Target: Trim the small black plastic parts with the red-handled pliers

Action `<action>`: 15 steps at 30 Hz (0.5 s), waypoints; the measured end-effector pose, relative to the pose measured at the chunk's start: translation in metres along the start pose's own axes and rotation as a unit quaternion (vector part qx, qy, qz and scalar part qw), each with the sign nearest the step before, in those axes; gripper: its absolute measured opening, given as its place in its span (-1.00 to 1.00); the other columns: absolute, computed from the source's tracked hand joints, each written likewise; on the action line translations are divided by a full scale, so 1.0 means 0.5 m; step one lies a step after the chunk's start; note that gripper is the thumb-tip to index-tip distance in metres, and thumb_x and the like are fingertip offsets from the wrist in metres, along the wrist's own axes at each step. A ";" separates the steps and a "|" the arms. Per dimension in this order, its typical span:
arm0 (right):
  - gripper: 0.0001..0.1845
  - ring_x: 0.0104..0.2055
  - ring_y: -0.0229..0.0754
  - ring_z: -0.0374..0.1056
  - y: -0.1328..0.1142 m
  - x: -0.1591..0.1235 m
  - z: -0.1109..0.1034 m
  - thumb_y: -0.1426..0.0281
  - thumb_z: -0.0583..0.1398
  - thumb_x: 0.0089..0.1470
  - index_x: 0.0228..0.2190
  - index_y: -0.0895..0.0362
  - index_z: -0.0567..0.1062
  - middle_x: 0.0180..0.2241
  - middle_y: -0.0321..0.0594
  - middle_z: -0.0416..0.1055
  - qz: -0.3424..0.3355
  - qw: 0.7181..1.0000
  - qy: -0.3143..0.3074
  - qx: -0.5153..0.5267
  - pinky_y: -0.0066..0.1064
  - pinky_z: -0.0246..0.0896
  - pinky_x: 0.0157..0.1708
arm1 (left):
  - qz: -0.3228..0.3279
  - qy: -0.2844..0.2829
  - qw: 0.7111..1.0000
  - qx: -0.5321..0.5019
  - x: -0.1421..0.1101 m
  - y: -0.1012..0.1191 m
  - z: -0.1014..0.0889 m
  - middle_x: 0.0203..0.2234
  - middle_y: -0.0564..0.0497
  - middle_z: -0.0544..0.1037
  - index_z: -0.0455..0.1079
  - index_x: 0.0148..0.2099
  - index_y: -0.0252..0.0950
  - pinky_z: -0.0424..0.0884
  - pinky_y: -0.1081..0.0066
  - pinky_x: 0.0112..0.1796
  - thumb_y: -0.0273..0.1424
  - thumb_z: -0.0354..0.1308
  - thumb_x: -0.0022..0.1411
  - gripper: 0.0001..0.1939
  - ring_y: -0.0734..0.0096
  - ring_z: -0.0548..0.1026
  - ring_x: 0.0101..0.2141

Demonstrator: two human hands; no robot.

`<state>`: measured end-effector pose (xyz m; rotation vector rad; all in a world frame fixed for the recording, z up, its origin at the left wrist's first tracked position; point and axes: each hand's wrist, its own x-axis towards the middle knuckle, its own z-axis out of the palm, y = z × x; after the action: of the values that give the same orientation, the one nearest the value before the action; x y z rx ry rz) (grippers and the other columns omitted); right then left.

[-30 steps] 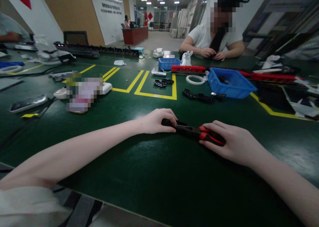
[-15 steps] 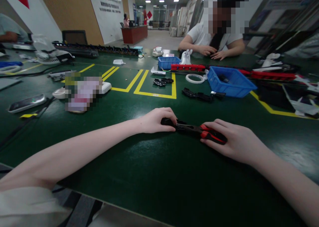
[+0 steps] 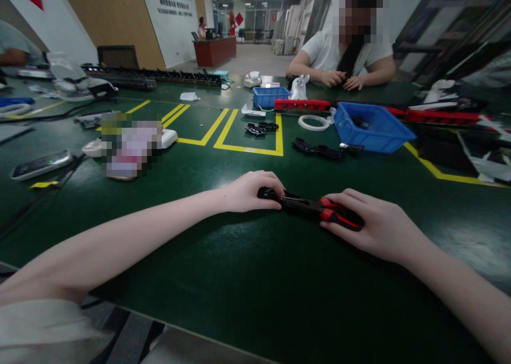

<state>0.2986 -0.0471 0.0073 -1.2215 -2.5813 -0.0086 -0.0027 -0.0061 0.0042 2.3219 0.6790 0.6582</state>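
My right hand (image 3: 369, 220) is closed round the red-and-black handles of a pair of pliers (image 3: 305, 205), whose jaws point left. My left hand (image 3: 257, 192) pinches a small black part (image 3: 268, 193) between thumb and fingers, just at the pliers' tip. The jaws meet or overlap this part; whether they grip it cannot be made out. Both hands rest low over the green table (image 3: 255, 279). Beyond them lie more black parts, one group (image 3: 317, 149) in front of the blue bin and another (image 3: 261, 129) inside a yellow-taped square.
A blue bin (image 3: 371, 135) and a smaller blue bin (image 3: 271, 97) stand ahead, near a white tape roll (image 3: 313, 122) and red strips (image 3: 302, 105). To the left lie a phone (image 3: 133, 148) and a silver-black device (image 3: 42, 164). Across the table sits a person (image 3: 343, 60).
My hands, the black part and the pliers stay almost in place. The pliers' handles look slightly wider apart or turned. Across the table, the person's hands have shifted a little.
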 end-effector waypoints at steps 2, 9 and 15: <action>-0.53 -0.34 -0.09 0.47 0.000 -0.001 0.000 0.01 0.16 0.15 -0.08 0.08 0.48 -0.21 -0.12 0.51 -0.002 1.000 0.000 0.002 -0.30 0.35 -0.45 | 0.003 0.001 1.000 -0.003 0.000 -0.003 0.001 -0.10 -0.11 0.54 0.50 -0.17 -0.37 0.40 0.25 0.00 -0.45 0.31 0.22 -0.87 0.32 0.51 -0.07; -0.53 -0.32 -0.08 0.48 0.004 -0.005 0.002 0.02 0.18 0.13 -0.06 0.06 0.49 -0.19 -0.12 0.52 -0.004 1.000 0.005 0.008 -0.29 0.36 -0.43 | -0.017 -0.006 1.000 -0.011 -0.002 0.000 0.001 -0.04 -0.11 0.52 0.51 -0.20 -0.36 0.40 0.17 0.02 -0.43 0.30 0.23 -0.90 0.27 0.50 -0.02; -0.55 -0.31 -0.07 0.48 0.000 -0.003 0.005 0.04 0.19 0.13 -0.06 0.05 0.49 -0.20 -0.12 0.51 0.000 1.000 0.012 0.024 -0.28 0.38 -0.41 | -0.022 -0.015 0.999 -0.027 -0.002 0.001 -0.002 -0.04 -0.10 0.51 0.51 -0.22 -0.34 0.41 0.19 0.03 -0.43 0.29 0.24 -0.92 0.29 0.50 -0.02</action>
<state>0.2989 -0.0480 0.0043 -1.1964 -2.5452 0.0392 -0.0036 -0.0066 0.0049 2.2572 0.6877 0.6128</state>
